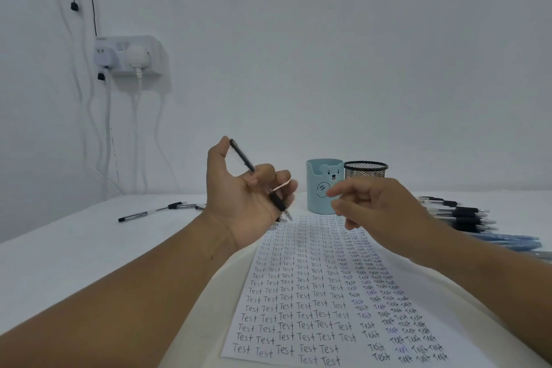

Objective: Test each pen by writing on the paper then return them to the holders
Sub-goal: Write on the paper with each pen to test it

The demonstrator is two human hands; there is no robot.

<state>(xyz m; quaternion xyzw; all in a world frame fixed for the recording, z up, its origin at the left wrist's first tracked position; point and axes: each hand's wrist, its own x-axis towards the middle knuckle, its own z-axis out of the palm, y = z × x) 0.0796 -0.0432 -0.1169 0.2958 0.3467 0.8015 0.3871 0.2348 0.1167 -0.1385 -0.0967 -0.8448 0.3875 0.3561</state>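
Observation:
My left hand [239,188] holds a black pen [243,157] raised above the table, its tip pointing down toward the top of the paper [322,293]. The paper is covered with rows of the word "Test". My right hand [376,206] hovers to the right with loosely curled fingers, blurred and holding nothing. It partly hides the blue bear holder [321,185]. A black mesh holder [366,170] stands just right of the blue one.
A pile of black and blue pens [466,218] lies on the table at the right. A few loose pens [155,210] lie at the left. A wall socket [128,55] with white cables hangs at the back left.

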